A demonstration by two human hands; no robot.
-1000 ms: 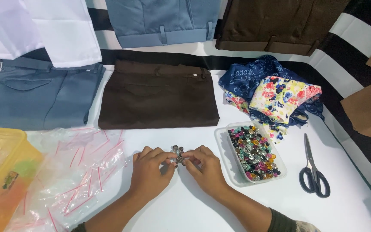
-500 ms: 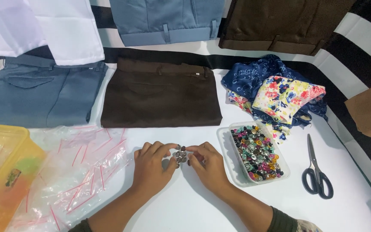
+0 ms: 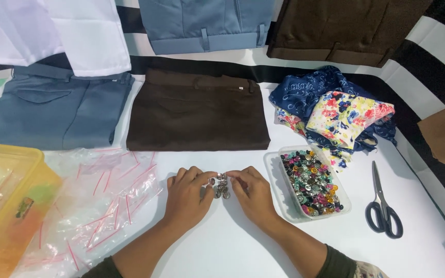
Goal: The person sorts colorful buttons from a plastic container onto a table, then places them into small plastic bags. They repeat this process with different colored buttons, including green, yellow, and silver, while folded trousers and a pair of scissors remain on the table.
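little has moved since a moment ago: both hands stay together at the bench's centre, the view only shifting slightly. left hand [image 3: 186,198] and right hand [image 3: 253,194] each keep a fingertip grip pinching a small cluster of metal buttons [image 3: 220,186]. at three o'clock sits the button tray [image 3: 274,170]; scissors [image 3: 382,203] beyond. sorting seems underway; separating one piece needs fine fingertip care.

Two bare forearms enter from the bottom edge of the head view. The left hand [image 3: 186,198] and the right hand [image 3: 256,194] wear no gloves, rings or watch. Each arm ends in a dark olive-green sleeve [image 3: 336,262] pushed up toward the elbow. Patterned cloth [image 3: 369,270] shows beside the right sleeve.
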